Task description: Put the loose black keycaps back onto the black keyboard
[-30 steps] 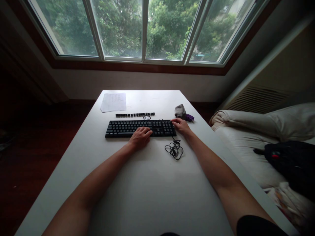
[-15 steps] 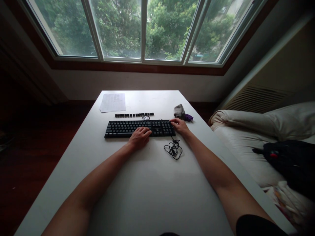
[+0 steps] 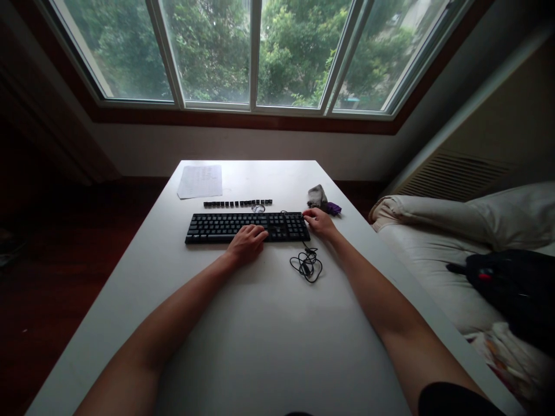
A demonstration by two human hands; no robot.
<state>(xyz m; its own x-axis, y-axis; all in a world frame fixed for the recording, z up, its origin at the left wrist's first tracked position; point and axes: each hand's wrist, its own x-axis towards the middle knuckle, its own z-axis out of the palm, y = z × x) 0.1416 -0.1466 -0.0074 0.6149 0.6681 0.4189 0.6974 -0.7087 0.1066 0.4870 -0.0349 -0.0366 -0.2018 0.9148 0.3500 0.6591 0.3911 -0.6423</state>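
Note:
A black keyboard [image 3: 217,226] lies flat on the white table [image 3: 243,335]. Across its front edge, right of the middle, rests my left hand [image 3: 248,241], its fingers spread over the keys. My right hand [image 3: 319,222] is at the keyboard's upper right corner, thumb and fingertips drawn together there; whatever is between them is too small to make out. Behind the keyboard stands a row of small black keycaps [image 3: 237,203], with a small clear round object [image 3: 258,208] just in front of it. A coiled black cable [image 3: 307,267] lies in front of the keyboard's right end.
Beyond my right hand lie a grey cloth [image 3: 317,195] and a purple bundle [image 3: 333,208]. A sheet of paper [image 3: 200,181] is at the table's far left. To the right is a pale sofa [image 3: 425,254] with a dark bag [image 3: 515,289]. A window [image 3: 255,58] is ahead.
My right hand's fingertips have shifted very slightly at the keyboard's corner. My left hand stays on the keys. The whole view has moved a little.

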